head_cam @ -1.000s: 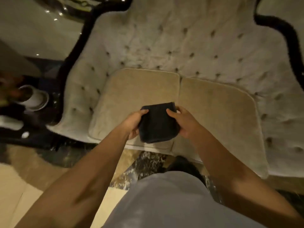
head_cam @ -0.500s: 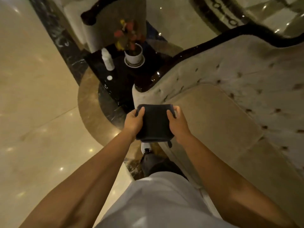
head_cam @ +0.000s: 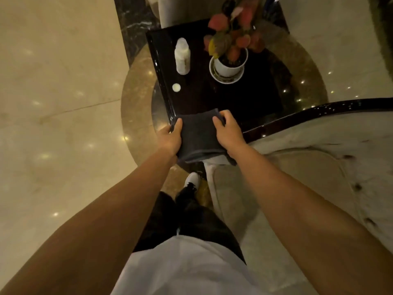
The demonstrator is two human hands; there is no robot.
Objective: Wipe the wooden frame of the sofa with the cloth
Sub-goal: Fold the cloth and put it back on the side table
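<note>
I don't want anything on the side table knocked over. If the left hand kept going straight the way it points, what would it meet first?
Likely the small white disc, then the white bottle behind it; the left hand, gripping the cloth, points that way, though depth is unclear.

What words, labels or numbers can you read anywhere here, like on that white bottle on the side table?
None readable. The white bottle shows no legible label; it is blurred. The plant pot, dark cloth and sofa frame carry no visible text.

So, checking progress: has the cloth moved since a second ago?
Yes. The cloth left the seat cushions for the sofa's left end, by the dark wooden frame.
</note>
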